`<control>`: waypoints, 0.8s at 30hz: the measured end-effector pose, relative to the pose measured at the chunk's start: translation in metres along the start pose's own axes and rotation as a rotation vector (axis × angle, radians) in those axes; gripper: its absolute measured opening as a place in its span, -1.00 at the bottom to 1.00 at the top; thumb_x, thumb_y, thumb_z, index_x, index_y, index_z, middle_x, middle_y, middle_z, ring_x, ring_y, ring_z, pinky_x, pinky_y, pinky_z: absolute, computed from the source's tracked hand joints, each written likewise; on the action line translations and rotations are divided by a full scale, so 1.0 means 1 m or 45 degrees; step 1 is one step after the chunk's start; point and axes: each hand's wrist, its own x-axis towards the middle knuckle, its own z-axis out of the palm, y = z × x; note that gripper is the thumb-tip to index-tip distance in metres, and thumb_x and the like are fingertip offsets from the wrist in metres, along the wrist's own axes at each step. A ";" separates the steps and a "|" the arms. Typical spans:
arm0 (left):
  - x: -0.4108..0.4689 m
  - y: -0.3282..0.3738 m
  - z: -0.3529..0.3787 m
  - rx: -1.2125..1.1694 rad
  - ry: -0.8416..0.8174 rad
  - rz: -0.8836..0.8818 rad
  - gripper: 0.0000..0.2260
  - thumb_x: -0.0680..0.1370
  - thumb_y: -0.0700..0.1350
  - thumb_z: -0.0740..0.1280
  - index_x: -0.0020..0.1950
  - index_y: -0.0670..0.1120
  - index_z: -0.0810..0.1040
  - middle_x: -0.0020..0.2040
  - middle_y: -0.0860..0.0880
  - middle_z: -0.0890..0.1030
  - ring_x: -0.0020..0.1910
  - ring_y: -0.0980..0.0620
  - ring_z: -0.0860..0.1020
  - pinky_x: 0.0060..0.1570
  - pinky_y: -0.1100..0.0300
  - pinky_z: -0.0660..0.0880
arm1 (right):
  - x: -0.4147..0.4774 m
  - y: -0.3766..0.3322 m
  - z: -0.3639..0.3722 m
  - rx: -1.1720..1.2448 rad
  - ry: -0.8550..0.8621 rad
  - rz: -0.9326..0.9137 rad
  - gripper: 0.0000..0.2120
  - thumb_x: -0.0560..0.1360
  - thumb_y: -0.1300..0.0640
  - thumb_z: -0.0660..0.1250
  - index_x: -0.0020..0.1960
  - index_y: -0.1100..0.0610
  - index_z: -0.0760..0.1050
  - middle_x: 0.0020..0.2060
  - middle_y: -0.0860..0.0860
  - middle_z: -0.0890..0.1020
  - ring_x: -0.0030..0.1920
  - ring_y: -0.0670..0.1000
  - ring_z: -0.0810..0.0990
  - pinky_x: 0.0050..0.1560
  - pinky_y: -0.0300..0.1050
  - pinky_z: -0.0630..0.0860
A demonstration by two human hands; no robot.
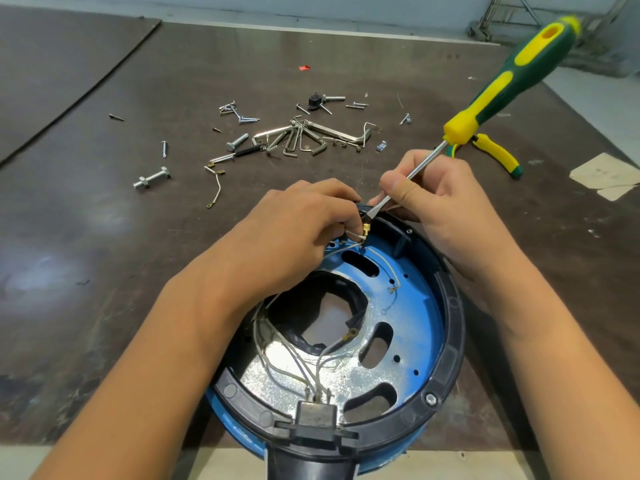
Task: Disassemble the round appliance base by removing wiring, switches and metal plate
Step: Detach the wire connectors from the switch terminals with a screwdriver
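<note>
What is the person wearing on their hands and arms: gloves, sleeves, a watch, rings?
Nothing that shows. The left hand and right hand are ungloved, with no rings or watch visible. The left forearm and right forearm are uncovered down to the picture's edge, so no sleeve comes into view. No bandages or markings show.

A dark brown table [104, 237] is filling nearly the whole view, its worn top shining dully. At nine o'clock, light is pooling in a pale glare [45, 268] on the surface. At ten o'clock a second dark board [52, 81] is lying with its edge running slantwise; whether it is resting on the table or beside it, I cannot tell. At three o'clock pale patches [602, 174] are showing through the dark top. Beyond the far edge, at twelve o'clock, a pale floor [311, 8] is stretching away, and at one o'clock a metal frame [512, 15] is standing on it.
</note>
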 end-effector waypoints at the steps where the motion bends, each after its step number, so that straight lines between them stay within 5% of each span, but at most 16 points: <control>1: 0.000 0.000 0.000 0.002 -0.002 0.003 -0.74 0.65 -0.20 0.23 0.13 0.14 0.61 0.41 0.21 0.43 0.27 0.04 0.43 0.25 -0.09 0.38 | -0.002 0.000 -0.002 -0.035 -0.026 -0.063 -0.82 0.58 0.17 0.38 -0.19 0.11 0.48 -0.13 0.40 0.65 -0.08 0.43 0.62 0.08 0.46 0.53; 6: 0.000 0.000 -0.002 0.015 -0.013 0.015 -0.75 0.66 -0.18 0.23 0.14 0.14 0.60 0.39 0.21 0.43 0.27 0.04 0.43 0.24 -0.07 0.39 | -0.008 0.005 -0.005 -0.274 -0.054 -0.297 -0.85 0.55 0.01 0.39 -0.14 0.06 0.54 -0.19 0.22 0.69 -0.15 0.28 0.65 -0.12 0.37 0.54; 11: 0.001 0.000 -0.001 0.011 -0.007 0.015 -0.75 0.65 -0.18 0.24 0.13 0.14 0.60 0.39 0.20 0.44 0.27 0.03 0.43 0.24 -0.08 0.40 | -0.005 0.005 -0.002 -0.222 -0.009 -0.194 -0.84 0.57 0.04 0.36 -0.18 0.00 0.50 -0.18 0.32 0.68 -0.10 0.40 0.62 -0.01 0.41 0.54; 15: 0.000 -0.001 0.001 -0.001 0.009 0.025 -0.75 0.64 -0.20 0.25 0.12 0.13 0.61 0.37 0.20 0.45 0.25 0.02 0.44 0.21 -0.08 0.41 | 0.002 -0.002 0.001 -0.207 -0.022 -0.123 -0.79 0.62 0.18 0.36 -0.19 0.03 0.48 -0.17 0.19 0.73 -0.10 0.16 0.71 0.01 0.15 0.62; 24: 0.002 -0.003 0.002 -0.036 0.022 0.031 -0.73 0.62 -0.23 0.26 0.12 0.12 0.64 0.37 0.19 0.47 0.27 -0.01 0.45 0.24 -0.10 0.40 | 0.012 0.000 0.004 0.000 -0.003 0.097 -0.76 0.64 0.25 0.33 -0.20 0.12 0.46 -0.21 0.29 0.69 -0.08 0.33 0.70 0.18 0.34 0.58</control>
